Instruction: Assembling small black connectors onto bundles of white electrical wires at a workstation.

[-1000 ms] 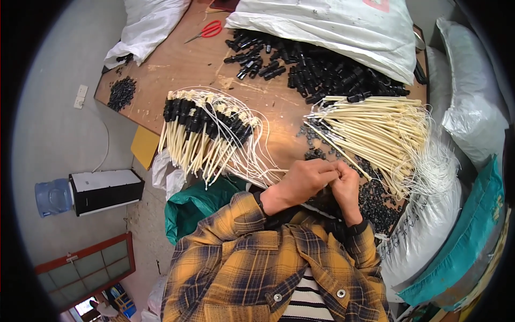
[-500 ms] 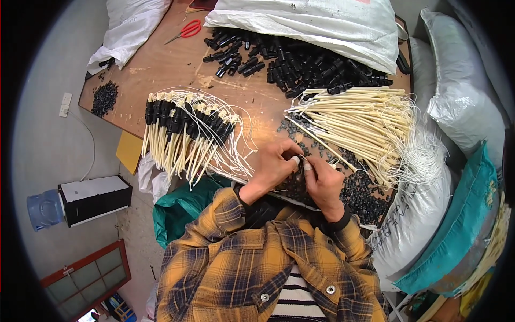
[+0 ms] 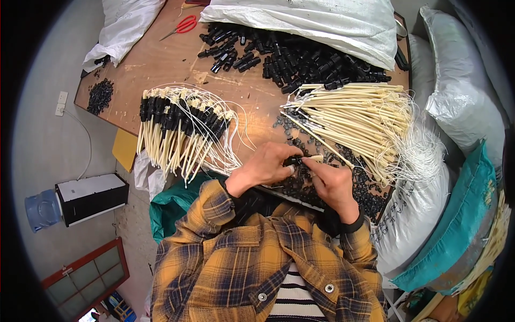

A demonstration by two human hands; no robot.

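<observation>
My left hand has its fingers closed round a small black plastic fitting, mostly covered by them. From the other side, my right hand brings its bent thumb and fingers up to the same fitting; what it pinches, if anything, is hidden. A short cream piece shows just behind the right fingers. Both hands are over scattered small black parts at the table's near edge. To the right lies a fanned bundle of cream rods with thin white cords. On the left are rods fitted with black sleeves.
Black tubular fittings are heaped at the back, before a white woven sack. Red-handled scissors and a small pile of black bits lie further left. Stuffed sacks crowd the right side.
Both hands have drawn slightly apart, the left shifting left and the right shifting right. The black fitting now shows between them, and the whole view has shifted a little.
</observation>
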